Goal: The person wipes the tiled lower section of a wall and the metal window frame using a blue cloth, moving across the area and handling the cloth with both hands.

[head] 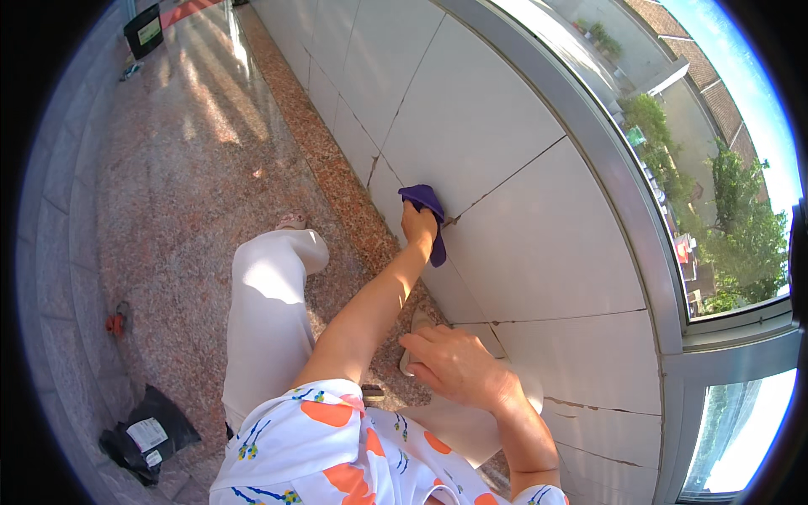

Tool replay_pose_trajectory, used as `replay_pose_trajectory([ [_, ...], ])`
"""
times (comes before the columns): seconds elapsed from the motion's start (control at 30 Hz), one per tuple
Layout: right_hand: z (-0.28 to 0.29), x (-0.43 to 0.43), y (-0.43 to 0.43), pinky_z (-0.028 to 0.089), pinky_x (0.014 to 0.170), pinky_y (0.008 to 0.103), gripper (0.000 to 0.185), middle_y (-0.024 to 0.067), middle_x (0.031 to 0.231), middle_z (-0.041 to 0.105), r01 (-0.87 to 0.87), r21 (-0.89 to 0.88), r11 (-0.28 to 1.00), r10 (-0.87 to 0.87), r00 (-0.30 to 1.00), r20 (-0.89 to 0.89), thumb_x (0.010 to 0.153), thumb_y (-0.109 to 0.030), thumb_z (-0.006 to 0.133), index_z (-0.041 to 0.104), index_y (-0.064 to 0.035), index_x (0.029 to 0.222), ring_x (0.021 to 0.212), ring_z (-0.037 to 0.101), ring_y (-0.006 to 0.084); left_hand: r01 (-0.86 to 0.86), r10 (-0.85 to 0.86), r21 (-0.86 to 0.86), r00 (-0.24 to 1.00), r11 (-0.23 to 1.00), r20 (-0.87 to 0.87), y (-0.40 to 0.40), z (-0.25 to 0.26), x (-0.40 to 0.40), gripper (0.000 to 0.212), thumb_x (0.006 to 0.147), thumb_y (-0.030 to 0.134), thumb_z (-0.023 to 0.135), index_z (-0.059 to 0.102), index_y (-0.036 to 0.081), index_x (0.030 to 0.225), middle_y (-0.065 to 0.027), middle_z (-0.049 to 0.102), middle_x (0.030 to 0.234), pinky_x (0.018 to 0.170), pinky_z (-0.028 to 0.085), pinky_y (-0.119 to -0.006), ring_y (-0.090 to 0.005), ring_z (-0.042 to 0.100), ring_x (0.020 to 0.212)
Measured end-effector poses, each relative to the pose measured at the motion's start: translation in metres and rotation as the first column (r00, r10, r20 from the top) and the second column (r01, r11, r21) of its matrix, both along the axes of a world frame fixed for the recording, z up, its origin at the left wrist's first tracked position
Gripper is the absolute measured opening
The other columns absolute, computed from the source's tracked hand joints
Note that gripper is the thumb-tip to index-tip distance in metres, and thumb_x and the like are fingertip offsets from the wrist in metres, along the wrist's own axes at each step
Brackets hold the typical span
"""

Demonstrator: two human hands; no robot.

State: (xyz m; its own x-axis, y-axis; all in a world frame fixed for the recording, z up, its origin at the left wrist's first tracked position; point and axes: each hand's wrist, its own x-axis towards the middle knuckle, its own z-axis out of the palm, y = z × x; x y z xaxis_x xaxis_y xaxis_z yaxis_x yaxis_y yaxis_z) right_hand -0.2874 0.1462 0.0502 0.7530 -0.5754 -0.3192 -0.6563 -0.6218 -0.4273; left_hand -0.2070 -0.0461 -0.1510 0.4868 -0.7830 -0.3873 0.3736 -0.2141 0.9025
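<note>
My left hand (420, 226) grips a purple cloth (431, 199) and presses it against the white tiled wall (499, 126), low down near a tile joint. Part of the cloth hangs below the fingers. My right hand (464, 366) holds nothing. Its fingers are loosely bent with the thumb apart, over my right leg and partly covering my sandalled foot (418, 322). Dark, cracked joint lines run between the tiles, with a brown patch just right of the cloth.
A reddish granite skirting (322, 167) edges the speckled floor (189, 208). A metal-framed window (606, 170) is above the tiles. At left lie a black plastic parcel (151, 435) bearing a label and a small red object (115, 324). A black bucket (144, 33) stands farther off.
</note>
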Motion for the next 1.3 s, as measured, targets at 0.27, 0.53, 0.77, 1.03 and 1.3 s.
replay_pose_trajectory([
  [0.27, -0.04, 0.029, -0.002, 0.044, 0.077, 0.0338, 0.03, 0.0107, 0.099, 0.055, -0.254, -0.06, 0.965, 0.25, 0.966, -0.06, 0.078, -0.013, 0.058, 0.054, 0.0015, 0.104, 0.093, 0.056, 0.0246, -0.028, 0.027, 0.005, 0.99, 1.0, 0.135, 0.008, -0.07, -0.043, 0.031, 0.09, 0.008, 0.05, 0.056, 0.003, 0.12, -0.0218, 0.059, 0.118, 0.091, 0.044, -0.042, -0.0392, 0.055, 0.109],
  [0.53, -0.046, 0.057, -0.013, 0.044, 0.078, 0.0334, 0.045, 0.0121, 0.103, 0.056, -0.259, -0.011, 0.966, 0.246, 0.927, -0.282, 0.076, -0.013, 0.054, 0.052, 0.007, 0.117, 0.091, 0.055, 0.0234, 0.197, 0.251, 0.499, 0.677, 0.844, -0.692, -0.004, -0.161, -0.025, 0.056, 0.098, 0.019, 0.036, 0.018, 0.011, 0.151, -0.016, 0.038, 0.145, 0.101, 0.045, -0.049, -0.0327, 0.043, 0.129],
  [0.77, -0.05, 0.063, -0.019, 0.045, 0.087, 0.0341, 0.042, 0.0155, 0.113, 0.057, -0.334, 0.074, 0.94, 0.341, 0.902, -0.266, 0.08, -0.015, 0.052, 0.054, 0.0065, 0.116, 0.1, 0.057, 0.0247, -0.278, 0.267, -0.27, 0.961, 0.922, -0.076, -0.042, -0.069, -0.023, 0.038, 0.091, 0.008, 0.047, 0.049, 0.003, 0.128, -0.0161, 0.053, 0.121, 0.1, 0.036, -0.038, -0.0325, 0.05, 0.114],
  [1.03, -0.06, 0.057, -0.029, 0.047, 0.086, 0.0349, 0.042, 0.0163, 0.116, 0.057, -0.299, 0.049, 0.953, 0.301, 0.915, -0.268, 0.08, -0.017, 0.053, 0.055, 0.0053, 0.116, 0.102, 0.058, 0.0253, 0.02, 0.329, 0.633, 0.841, 0.774, -0.429, -0.02, -0.179, -0.048, 0.055, 0.098, 0.04, 0.036, 0.042, 0.006, 0.14, -0.0148, 0.044, 0.142, 0.1, 0.038, -0.041, -0.0315, 0.046, 0.124],
  [1.3, -0.062, 0.046, -0.039, 0.047, 0.086, 0.0367, 0.046, 0.0154, 0.12, 0.057, -0.192, 0.124, 0.974, 0.217, 0.946, -0.24, 0.08, -0.017, 0.055, 0.053, 0.0018, 0.122, 0.104, 0.058, 0.0268, -0.372, 0.376, -0.127, 0.927, 0.919, 0.002, -0.089, -0.115, 0.01, 0.049, 0.099, 0.036, 0.043, 0.047, 0.001, 0.133, -0.0192, 0.049, 0.135, 0.104, 0.035, -0.038, -0.0341, 0.047, 0.123],
])
